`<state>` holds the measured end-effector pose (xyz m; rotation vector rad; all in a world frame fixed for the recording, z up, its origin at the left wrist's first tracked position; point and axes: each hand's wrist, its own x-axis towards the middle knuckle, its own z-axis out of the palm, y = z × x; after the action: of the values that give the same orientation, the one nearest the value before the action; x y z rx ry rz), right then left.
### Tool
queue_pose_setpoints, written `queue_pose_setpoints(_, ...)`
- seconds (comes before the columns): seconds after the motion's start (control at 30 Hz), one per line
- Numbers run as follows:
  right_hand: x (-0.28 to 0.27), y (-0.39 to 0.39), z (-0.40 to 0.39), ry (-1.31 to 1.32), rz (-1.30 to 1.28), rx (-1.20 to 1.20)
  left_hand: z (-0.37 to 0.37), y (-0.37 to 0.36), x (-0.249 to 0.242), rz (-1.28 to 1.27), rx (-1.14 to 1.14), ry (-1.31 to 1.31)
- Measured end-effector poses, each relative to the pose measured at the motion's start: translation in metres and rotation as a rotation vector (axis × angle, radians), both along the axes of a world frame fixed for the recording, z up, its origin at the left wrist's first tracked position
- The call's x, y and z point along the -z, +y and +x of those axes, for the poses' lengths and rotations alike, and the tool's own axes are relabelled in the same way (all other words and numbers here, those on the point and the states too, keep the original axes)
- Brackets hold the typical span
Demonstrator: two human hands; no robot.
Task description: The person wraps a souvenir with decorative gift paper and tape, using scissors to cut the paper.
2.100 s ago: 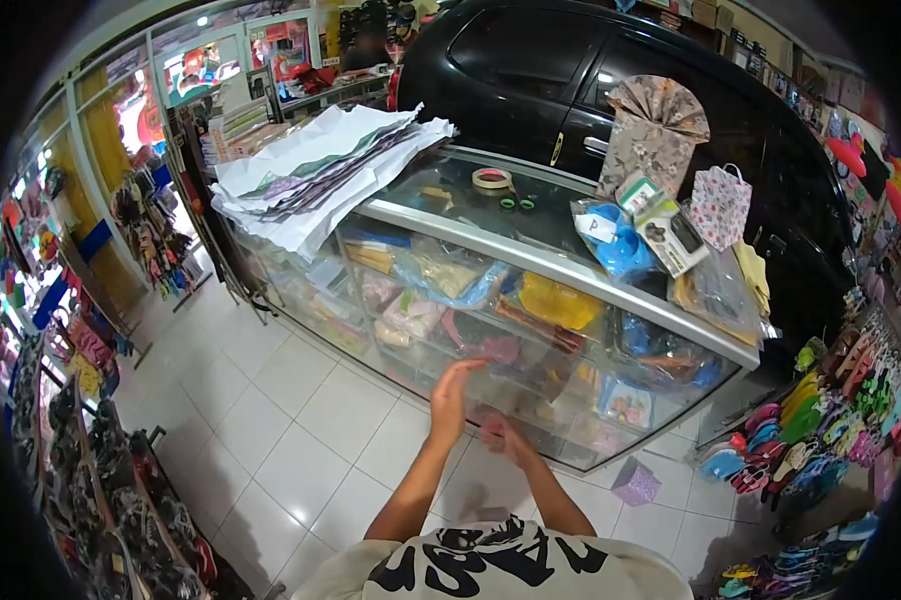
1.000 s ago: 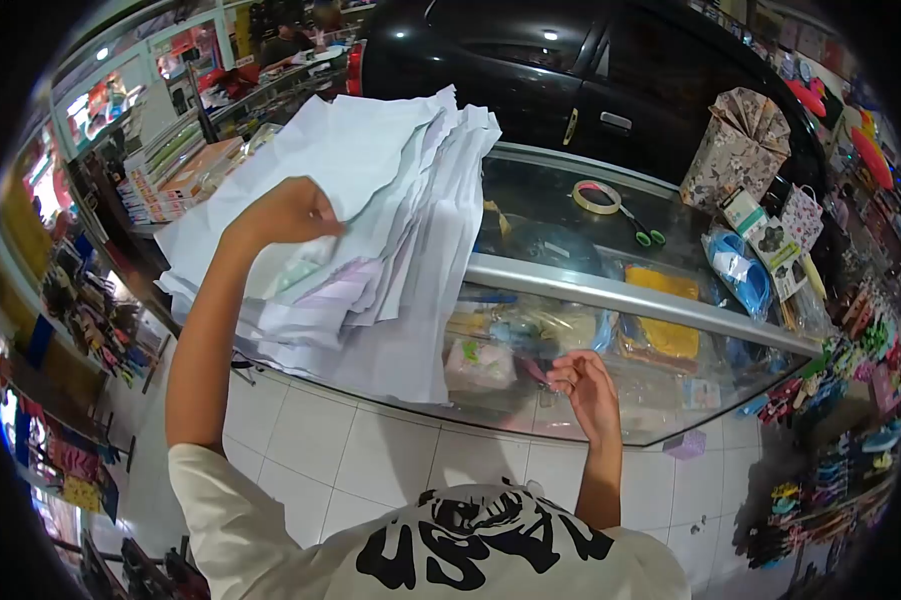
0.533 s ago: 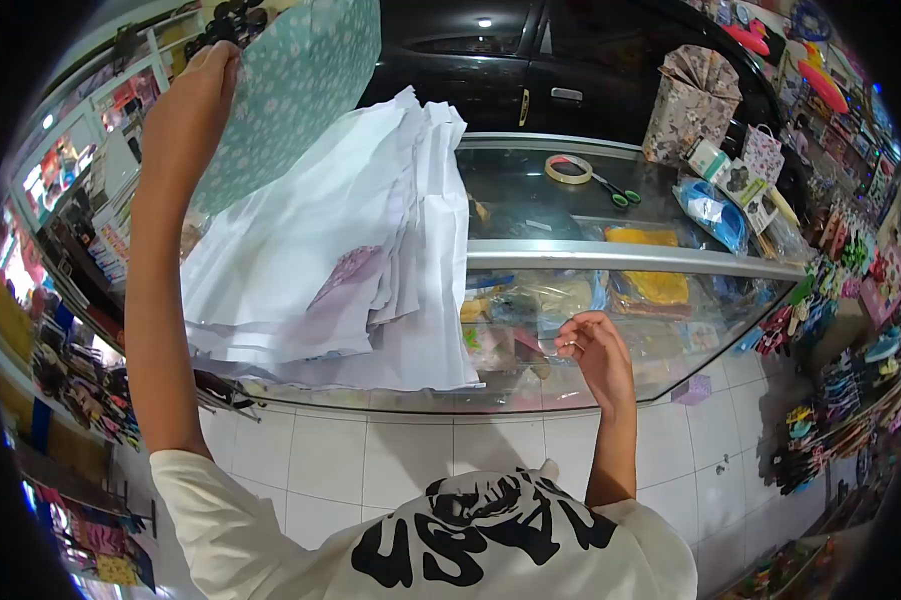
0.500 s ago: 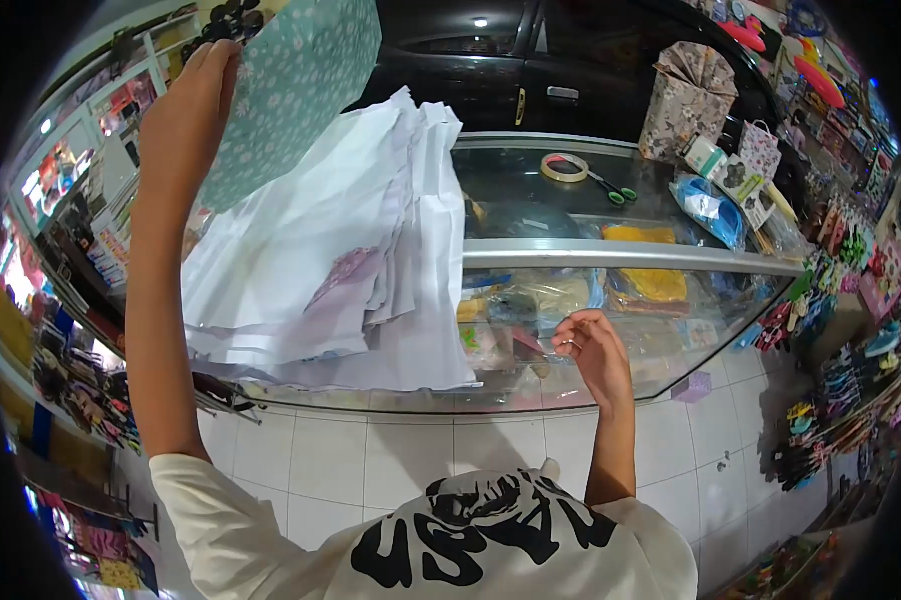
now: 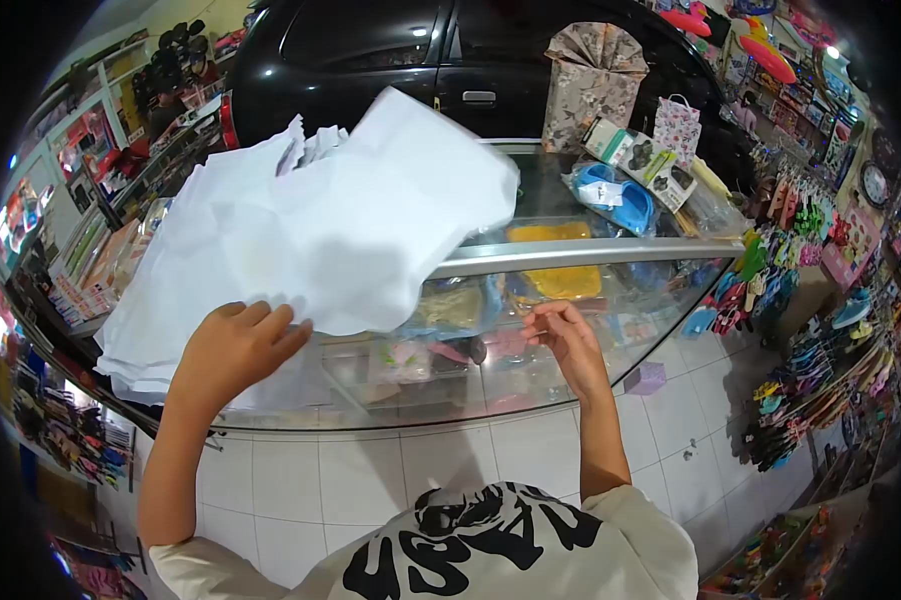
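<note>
My left hand (image 5: 240,350) is closed at the near edge of a sheet of wrapping paper (image 5: 400,210), its fingers curled against the paper. The sheet lies white side up, partly raised and slanting over the glass counter, its right end blurred by motion. Beneath it is a stack of large paper sheets (image 5: 150,310) with uneven, creased edges. My right hand (image 5: 570,345) hovers over the front of the counter, fingers loosely bent and apart, holding nothing. The sheet's patterned side is hidden from view.
The glass display counter (image 5: 590,248) has a metal edge and packed goods inside. On its right stand a floral gift bag (image 5: 595,90), a smaller floral bag (image 5: 676,128) and a packaged blue item (image 5: 615,198). A black car (image 5: 370,60) is behind. Hanging goods (image 5: 800,210) line the right.
The green floral sheet has come down and turned over, now showing its white side. My left hand has lowered towards me. The tape roll and scissors are now covered. My view has shifted right.
</note>
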<state>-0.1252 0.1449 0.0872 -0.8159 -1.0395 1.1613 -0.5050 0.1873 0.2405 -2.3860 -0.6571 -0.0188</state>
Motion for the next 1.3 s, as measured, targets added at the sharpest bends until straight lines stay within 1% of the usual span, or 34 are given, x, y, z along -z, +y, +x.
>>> queue_pose_setpoints(0.03, -0.002, 0.002, 0.010, -0.025, -0.005, 0.019, 0.007, -0.003, 0.003, -0.010, -0.050, -0.054)
queue_pose_setpoints(0.1, -0.010, 0.014, 0.028, -0.124, 0.067, 0.041, 0.021, -0.010, 0.009, -0.032, -0.153, -0.159)
queue_pose_setpoints(0.13, -0.015, 0.023, 0.036, -0.173, 0.105, 0.052, 0.020, -0.009, 0.016, -0.006, -0.158, -0.152)
queue_pose_setpoints(0.17, -0.020, 0.037, 0.045, -0.242, 0.190, 0.098, 0.019, -0.008, 0.021, -0.029, -0.236, -0.166)
queue_pose_setpoints(0.23, -0.032, 0.078, 0.061, -0.375, 0.372, 0.190, 0.013, -0.006, 0.025, -0.066, -0.394, -0.197)
queue_pose_setpoints(0.3, -0.049, 0.123, 0.069, -0.543, 0.447, 0.299, 0.005, -0.009, 0.014, -0.061, -0.539, -0.340)
queue_pose_setpoints(0.33, -0.056, 0.150, 0.071, -0.606, 0.525, 0.317, 0.000, -0.010, 0.009, -0.061, -0.609, -0.408)
queue_pose_setpoints(0.37, -0.062, 0.179, 0.072, -0.669, 0.600, 0.335, -0.006, -0.009, 0.008, -0.019, -0.613, -0.472)
queue_pose_setpoints(0.43, -0.068, 0.233, 0.069, -0.863, 0.656, 0.354, -0.019, -0.003, 0.007, 0.066, -0.615, -0.597)
queue_pose_setpoints(0.5, -0.055, 0.304, 0.072, -1.124, 0.669, 0.148, -0.024, 0.002, 0.006, 0.127, -0.649, -0.630)
queue_pose_setpoints(0.57, -0.039, 0.325, 0.051, -1.284, 0.422, 0.100, -0.029, 0.010, 0.005, 0.212, -0.684, -0.621)
queue_pose_setpoints(0.6, -0.036, 0.337, 0.043, -1.364, 0.290, 0.080, -0.041, 0.018, 0.008, 0.229, -0.650, -0.634)
queue_pose_setpoints(0.63, -0.048, 0.341, 0.035, -1.522, 0.137, -0.055, -0.040, 0.024, 0.006, 0.175, -0.684, -0.733)
queue_pose_setpoints(0.67, -0.054, 0.338, 0.035, -1.614, 0.062, -0.099, -0.041, 0.031, 0.005, 0.225, -0.656, -0.724)
queue_pose_setpoints(0.7, -0.074, 0.317, 0.032, -1.703, -0.014, -0.146, -0.042, 0.039, 0.004, 0.277, -0.628, -0.717)
queue_pose_setpoints(0.8, -0.050, 0.344, 0.051, -1.636, 0.286, -0.064, -0.036, 0.068, 0.003, 0.308, -0.628, -0.756)
queue_pose_setpoints(0.9, -0.045, 0.353, 0.064, -1.528, 0.351, -0.028, -0.029, 0.087, 0.001, 0.343, -0.589, -0.743)
queue_pose_setpoints(0.93, -0.045, 0.351, 0.068, -1.495, 0.451, 0.063, -0.026, 0.093, -0.001, 0.357, -0.586, -0.745)
queue_pose_setpoints(1.03, -0.053, 0.346, 0.080, -1.552, 0.144, 0.240, -0.025, 0.103, -0.006, 0.401, -0.587, -0.779)
queue_pose_setpoints(1.07, -0.051, 0.351, 0.088, -1.575, 0.097, 0.323, -0.024, 0.102, -0.009, 0.417, -0.590, -0.793)
queue_pose_setpoints(1.13, -0.048, 0.363, 0.102, -1.606, 0.005, 0.492, -0.007, 0.094, -0.016, 0.313, -0.482, -0.671)
queue_pose_setpoints(1.17, -0.050, 0.364, 0.109, -1.632, -0.019, 0.474, 0.002, 0.090, -0.018, 0.264, -0.431, -0.613)
queue_pose_setpoints(1.2, -0.055, 0.365, 0.116, -1.659, -0.038, 0.459, 0.006, 0.089, -0.016, 0.215, -0.328, -0.513)
queue_pose_setpoints(1.23, -0.061, 0.366, 0.125, -1.689, -0.055, 0.445, 0.014, 0.087, -0.009, 0.220, -0.326, -0.413)
queue_pose_setpoints(1.3, -0.084, 0.349, 0.140, -1.488, 0.119, 0.490, 0.031, 0.079, -0.009, 0.119, -0.152, -0.256)
